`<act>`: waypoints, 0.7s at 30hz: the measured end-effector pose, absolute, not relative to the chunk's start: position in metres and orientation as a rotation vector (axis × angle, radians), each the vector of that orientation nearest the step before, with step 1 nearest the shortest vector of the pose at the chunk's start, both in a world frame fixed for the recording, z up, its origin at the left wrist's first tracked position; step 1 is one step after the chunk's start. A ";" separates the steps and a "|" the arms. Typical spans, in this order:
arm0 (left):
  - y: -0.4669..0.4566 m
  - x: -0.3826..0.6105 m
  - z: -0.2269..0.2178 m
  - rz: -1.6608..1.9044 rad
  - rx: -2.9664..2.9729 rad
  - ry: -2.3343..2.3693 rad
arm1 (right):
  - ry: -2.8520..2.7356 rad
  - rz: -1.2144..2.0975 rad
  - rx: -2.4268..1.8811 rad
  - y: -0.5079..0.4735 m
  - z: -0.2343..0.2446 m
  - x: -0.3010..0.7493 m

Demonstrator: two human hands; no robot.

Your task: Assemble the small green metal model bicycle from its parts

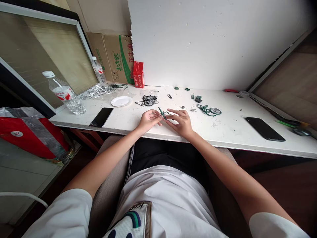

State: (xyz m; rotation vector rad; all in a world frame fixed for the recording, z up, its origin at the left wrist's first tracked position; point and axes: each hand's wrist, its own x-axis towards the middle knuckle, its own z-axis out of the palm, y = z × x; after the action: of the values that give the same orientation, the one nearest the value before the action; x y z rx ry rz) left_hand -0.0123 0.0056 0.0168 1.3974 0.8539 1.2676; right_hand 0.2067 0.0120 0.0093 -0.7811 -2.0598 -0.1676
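Note:
My left hand (pixel 150 119) and my right hand (pixel 180 121) meet above the front of the white table. Between their fingertips is a small dark green model part (pixel 162 113), slim and tilted; its lower end is hidden by the fingers. Both hands are closed on it in a pinch. Right of them lies a green model bicycle frame with a spoked wheel (pixel 215 111). Behind my left hand is a cluster of black model bicycle parts (pixel 149 100). Small green pieces (pixel 198 99) and a tiny grey round part (pixel 182 107) lie further back.
A white paper plate (pixel 121 101), a phone (pixel 101 117) and two water bottles (pixel 66 94) are on the left. Empty part frames (pixel 106 89) lie by a cardboard box (pixel 116 58) and a red box (pixel 138 74). Another phone (pixel 265 129) lies on the right.

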 end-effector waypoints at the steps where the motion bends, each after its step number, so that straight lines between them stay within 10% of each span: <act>1: 0.006 -0.012 0.016 1.267 1.390 0.849 | -2.059 -0.172 -0.787 0.013 0.009 0.207; 21: 0.009 -0.011 0.010 1.318 1.389 0.771 | -2.064 -0.083 -0.755 0.018 0.005 0.209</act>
State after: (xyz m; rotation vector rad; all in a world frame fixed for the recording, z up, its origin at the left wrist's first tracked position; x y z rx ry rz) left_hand -0.0108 0.0088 0.0099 1.3893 0.7712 1.3183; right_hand 0.2086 0.0179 0.0052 -0.7546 -2.0639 -0.0835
